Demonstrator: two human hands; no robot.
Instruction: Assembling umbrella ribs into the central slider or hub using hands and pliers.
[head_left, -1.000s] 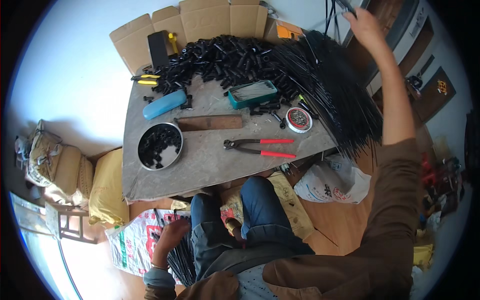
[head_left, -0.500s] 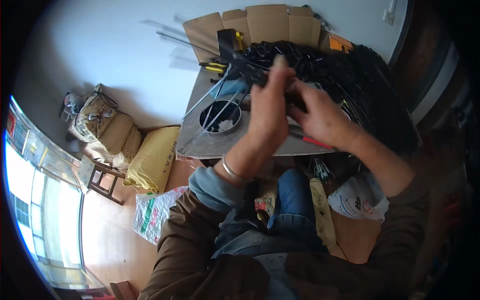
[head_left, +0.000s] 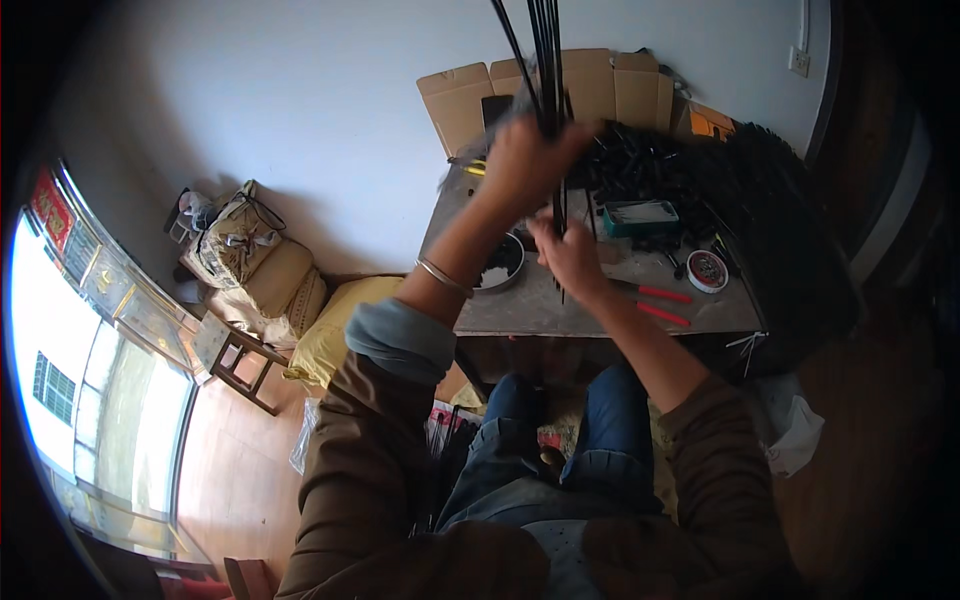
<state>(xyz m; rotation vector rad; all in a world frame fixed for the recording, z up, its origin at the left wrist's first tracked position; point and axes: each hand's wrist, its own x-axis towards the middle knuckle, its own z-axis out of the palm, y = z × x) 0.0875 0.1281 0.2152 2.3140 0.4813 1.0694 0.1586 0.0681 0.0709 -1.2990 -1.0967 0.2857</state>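
Observation:
A bundle of long, thin black rods (head_left: 546, 60) stands nearly upright over the table. My left hand (head_left: 522, 172), blurred, is closed around its middle, with the thumb out to the right. Lower down, my right hand (head_left: 577, 262) has its fingers curled at the bundle's bottom end. Beside it on the left is a round bowl (head_left: 521, 268) with dark and white bits inside, partly hidden by my left forearm. To the right lie red-handled pliers (head_left: 662, 300). A green box (head_left: 640, 228) and a round tin (head_left: 707, 271) sit farther right.
Black parts heap up (head_left: 640, 160) at the back of the grey table (head_left: 620, 322), before folded cardboard (head_left: 590, 80). A bristly black bundle (head_left: 790, 230) covers the right side. Yellow-handled pliers (head_left: 468, 166) lie back left. A yellow sack (head_left: 345, 312) and wooden stool (head_left: 235, 365) stand left.
The rods have swung from slanting left to nearly upright. My left hand has risen, and my right hand has moved left and down to the bundle's lower end. The view has shifted too.

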